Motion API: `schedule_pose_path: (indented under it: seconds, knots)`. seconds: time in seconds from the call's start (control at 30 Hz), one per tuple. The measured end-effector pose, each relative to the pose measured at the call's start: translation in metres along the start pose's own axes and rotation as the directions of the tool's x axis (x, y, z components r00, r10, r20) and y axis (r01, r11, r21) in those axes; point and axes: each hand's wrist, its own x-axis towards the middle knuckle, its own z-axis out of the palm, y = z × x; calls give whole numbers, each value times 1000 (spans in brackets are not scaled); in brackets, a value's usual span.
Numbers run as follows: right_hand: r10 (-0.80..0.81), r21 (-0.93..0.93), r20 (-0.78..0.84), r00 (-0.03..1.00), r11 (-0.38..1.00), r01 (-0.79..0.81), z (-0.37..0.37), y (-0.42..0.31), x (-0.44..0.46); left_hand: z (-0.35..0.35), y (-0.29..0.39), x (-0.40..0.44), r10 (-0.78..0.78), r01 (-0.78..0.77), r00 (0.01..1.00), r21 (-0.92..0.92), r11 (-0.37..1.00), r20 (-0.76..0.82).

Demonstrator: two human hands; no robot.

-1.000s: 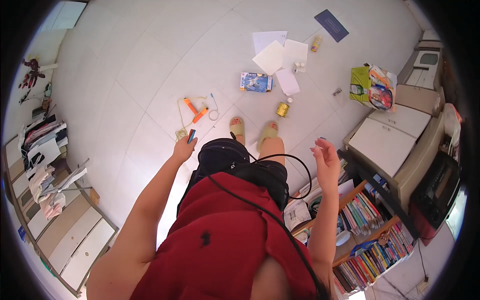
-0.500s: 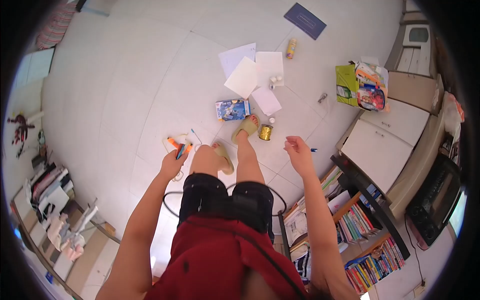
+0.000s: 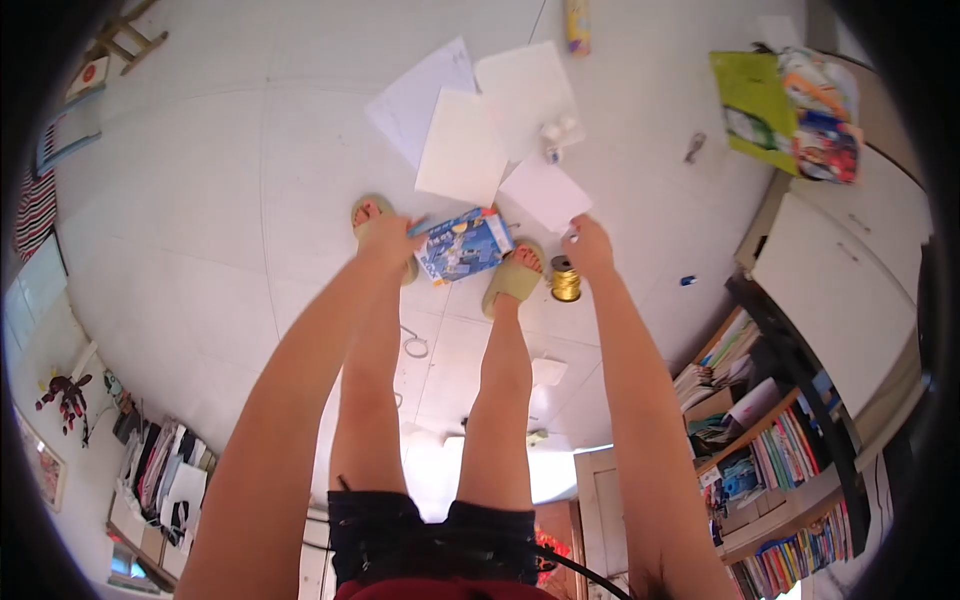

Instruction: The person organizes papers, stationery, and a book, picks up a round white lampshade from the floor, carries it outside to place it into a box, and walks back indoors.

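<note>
My left hand (image 3: pixel 386 240) is closed around a slim blue object (image 3: pixel 417 227), mostly hidden by the fingers, at the left end of a blue picture box (image 3: pixel 464 246). Beside a gold ribbon spool (image 3: pixel 565 280), my right hand (image 3: pixel 588 245) reaches down to the floor, fingers drawn together on a small white round piece (image 3: pixel 574 237). A pale pink-white sheet (image 3: pixel 546 193) lies just above that hand. Further up are overlapping white papers (image 3: pixel 461 148) and several small white pieces (image 3: pixel 561 130).
My sandalled feet (image 3: pixel 515 280) stand by the box. A yellow can (image 3: pixel 578 28) lies far ahead, a green bag (image 3: pixel 755 110) at the upper right, a small blue item (image 3: pixel 688 281) right of my hand. Bookshelves (image 3: pixel 785 450) and a white cabinet (image 3: pixel 840 280) line the right.
I have stepped forward and bent lower. Both hands have moved down toward the floor, the left to the box, the right to the small white piece, which its fingers have taken hold of.
</note>
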Motion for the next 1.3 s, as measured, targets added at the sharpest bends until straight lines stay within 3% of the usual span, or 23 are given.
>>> schedule_pose_path:
  seconds: [0.1, 0.13, 0.2, 0.3, 0.33, 0.4, 0.43, 0.5, 0.53, 0.6, 0.63, 0.7, 0.77, 0.83, 0.9, 0.97, 1.03, 1.1, 1.17, 1.23, 1.3]
  knots:
    - [101, -161, 87, 991, 983, -86, 61, 31, 70, 27, -18, 109, -15, 6, 987, -60, 998, -160]
    - [71, -167, 50, 996, 984, -62, 81, 41, 89, 35, -22, 140, -44, 22, 979, -109, 994, -201]
    - [43, -224, -13, 999, 974, -44, 119, 63, 126, 45, -19, 186, -118, 106, 981, -82, 991, -156]
    - [32, -283, -233, 972, 954, -100, 158, 89, 158, 73, -23, 229, -185, 168, 951, -87, 982, -247]
    - [110, -289, -287, 952, 937, -195, 160, 83, 159, 82, -21, 233, -179, 170, 956, -57, 984, -234]
    - [149, -268, -410, 900, 923, -275, 169, 79, 155, 100, -16, 237, -308, 228, 875, -242, 943, -375]
    - [166, -259, -409, 897, 921, -289, 175, 81, 153, 107, -18, 241, -295, 222, 881, -229, 948, -369]
    - [316, -227, -214, 924, 904, -361, 173, 86, 151, 122, -17, 245, -313, 171, 882, -378, 910, -354]
    - [321, -234, -218, 922, 900, -369, 176, 90, 145, 125, -17, 247, -308, 166, 886, -384, 908, -347]
    - [131, -30, -325, 937, 988, -149, 185, 99, 130, 119, -24, 255, -252, 191, 961, -388, 902, -112]
    - [62, 22, -367, 928, 998, -58, 180, 93, 120, 113, -26, 253, -241, 178, 964, -396, 901, -114]
    - [-9, 61, -423, 906, 997, 39, 161, 74, 95, 96, -36, 243, -3, -86, 944, -256, 963, -329]
    - [112, 359, -271, 956, 933, -8, 132, 47, 80, 71, -57, 239, 202, -250, 873, -50, 967, -444]
    - [122, 415, -332, 935, 909, 29, 105, 27, 86, 39, -78, 247, 208, -303, 804, -82, 949, -557]
    - [121, 490, -397, 910, 866, 98, 86, 15, 104, 4, -103, 269, 96, -161, 839, -76, 984, -536]
    - [63, 397, -359, 931, 913, 92, 69, 2, 140, -20, -109, 291, 21, -71, 863, -80, 994, -504]
    - [-155, 212, -370, 916, 946, 246, 67, -2, 186, -38, -102, 303, -68, 53, 944, -56, 997, -322]
    - [-321, -61, -495, 808, 940, 336, 87, 9, 243, -33, -95, 316, -67, 67, 923, -15, 998, -380]
    - [-267, -135, -509, 818, 964, 231, 87, 5, 277, -19, -90, 318, -69, 91, 896, 29, 995, -439]
    - [-173, -170, -498, 849, 980, 101, 82, -7, 296, -1, -83, 319, -103, 89, 858, -53, 995, -503]
    - [-23, -174, -444, 896, 983, -61, 77, -19, 305, 10, -77, 313, -124, 102, 885, -74, 992, -449]
